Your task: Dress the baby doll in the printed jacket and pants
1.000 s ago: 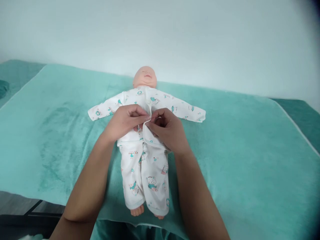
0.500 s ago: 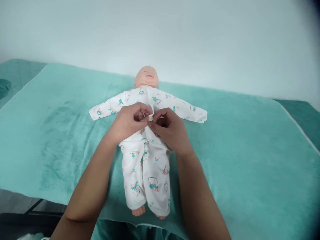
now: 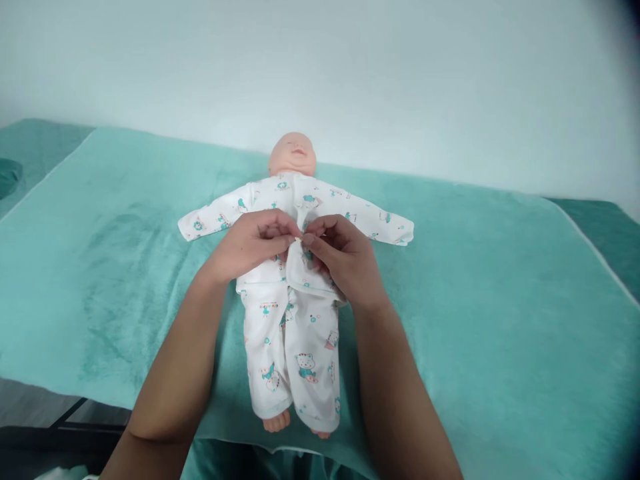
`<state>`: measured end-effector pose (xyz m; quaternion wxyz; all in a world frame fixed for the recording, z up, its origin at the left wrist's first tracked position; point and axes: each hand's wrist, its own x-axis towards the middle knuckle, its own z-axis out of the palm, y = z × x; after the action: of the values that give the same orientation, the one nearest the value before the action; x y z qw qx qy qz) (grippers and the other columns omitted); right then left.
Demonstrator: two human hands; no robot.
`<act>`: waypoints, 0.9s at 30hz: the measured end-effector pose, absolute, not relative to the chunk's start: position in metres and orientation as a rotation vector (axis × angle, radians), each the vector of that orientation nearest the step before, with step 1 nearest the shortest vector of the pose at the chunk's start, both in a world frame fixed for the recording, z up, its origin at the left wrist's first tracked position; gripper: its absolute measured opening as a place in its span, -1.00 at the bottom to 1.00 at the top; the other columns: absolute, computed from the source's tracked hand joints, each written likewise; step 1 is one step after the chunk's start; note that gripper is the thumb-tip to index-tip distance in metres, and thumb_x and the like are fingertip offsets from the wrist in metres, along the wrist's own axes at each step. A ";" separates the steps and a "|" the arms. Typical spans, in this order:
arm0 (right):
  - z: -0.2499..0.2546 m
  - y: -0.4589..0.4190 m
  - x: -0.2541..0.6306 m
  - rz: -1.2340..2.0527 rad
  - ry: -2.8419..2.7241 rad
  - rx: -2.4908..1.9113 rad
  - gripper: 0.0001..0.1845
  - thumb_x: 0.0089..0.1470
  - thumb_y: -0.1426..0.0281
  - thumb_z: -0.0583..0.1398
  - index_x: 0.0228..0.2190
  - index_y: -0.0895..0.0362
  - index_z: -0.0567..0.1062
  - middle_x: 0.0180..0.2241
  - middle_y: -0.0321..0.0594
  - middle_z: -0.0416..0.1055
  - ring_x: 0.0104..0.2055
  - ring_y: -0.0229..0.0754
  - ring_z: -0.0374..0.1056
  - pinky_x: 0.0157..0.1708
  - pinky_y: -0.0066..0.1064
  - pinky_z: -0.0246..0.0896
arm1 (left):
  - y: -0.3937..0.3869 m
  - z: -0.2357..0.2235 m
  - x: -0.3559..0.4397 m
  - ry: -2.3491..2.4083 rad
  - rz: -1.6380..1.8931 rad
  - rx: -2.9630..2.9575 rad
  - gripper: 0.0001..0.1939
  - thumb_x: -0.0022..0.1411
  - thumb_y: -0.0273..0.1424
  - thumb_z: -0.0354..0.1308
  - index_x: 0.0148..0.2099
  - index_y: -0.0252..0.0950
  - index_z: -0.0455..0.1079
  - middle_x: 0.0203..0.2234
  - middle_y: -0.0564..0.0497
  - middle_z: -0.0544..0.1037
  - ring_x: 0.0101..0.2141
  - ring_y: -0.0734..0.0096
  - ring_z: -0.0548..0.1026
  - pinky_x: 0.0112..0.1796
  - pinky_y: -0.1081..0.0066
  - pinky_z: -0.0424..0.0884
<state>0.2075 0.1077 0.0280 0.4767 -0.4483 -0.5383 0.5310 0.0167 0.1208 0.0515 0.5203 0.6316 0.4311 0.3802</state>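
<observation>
A baby doll lies on its back, arms spread to both sides and feet toward me. It wears a white printed baby shirt and matching trousers. Over the middle of the chest, my left hand pinches the shirt's front edge between thumb and fingertips. Right beside it, my right hand pinches the other side of the same front opening. The fingertips of both hands almost meet. Whatever fastener lies between them is mostly covered by my fingers.
Under the doll a light green plush blanket spreads across the table. Darker green cloth shows past its edges. A pale wall rises behind. At lower left, a dark frame stands below the blanket's edge.
Both hands stay at the shirt's front. The pale bit of cloth between the fingertips shows less now, and the shirt's lower front flap has come down flatter over the trousers.
</observation>
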 end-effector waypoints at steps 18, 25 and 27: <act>0.018 0.109 0.201 0.887 -1.142 -1.130 -0.89 0.19 0.27 0.26 -0.32 0.03 0.46 -0.45 -0.35 0.37 -0.49 -0.30 0.25 -0.50 -0.42 0.20 | 0.135 0.030 0.015 1.069 1.332 2.253 -0.60 0.24 -0.62 -0.03 -0.09 -0.17 0.56 0.09 -0.04 0.61 0.17 0.23 0.48 0.21 0.07 0.36; 0.010 0.112 0.200 0.613 -1.382 -1.132 -0.94 0.22 0.37 0.21 -0.32 0.02 0.50 -0.33 -0.28 0.45 -0.29 -0.21 0.35 -0.28 -0.33 0.29 | 0.135 0.026 0.015 1.079 1.239 2.369 -0.58 0.19 -0.67 -0.12 -0.15 -0.19 0.49 -0.05 -0.02 0.65 0.06 0.26 0.52 0.15 0.11 0.38; 0.009 0.113 0.200 0.541 -1.440 -1.129 -0.93 0.22 0.39 0.19 -0.31 0.03 0.50 -0.28 -0.25 0.46 -0.23 -0.18 0.38 -0.25 -0.30 0.31 | 0.135 0.025 0.016 1.129 1.221 2.390 -0.55 0.20 -0.66 -0.12 -0.09 -0.19 0.51 -0.09 -0.04 0.64 0.01 0.25 0.52 0.10 0.13 0.39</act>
<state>0.2004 0.1135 0.0088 0.5783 -0.4828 -0.6156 0.2312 0.0156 0.1349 0.0255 0.1147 0.8155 0.3852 0.4165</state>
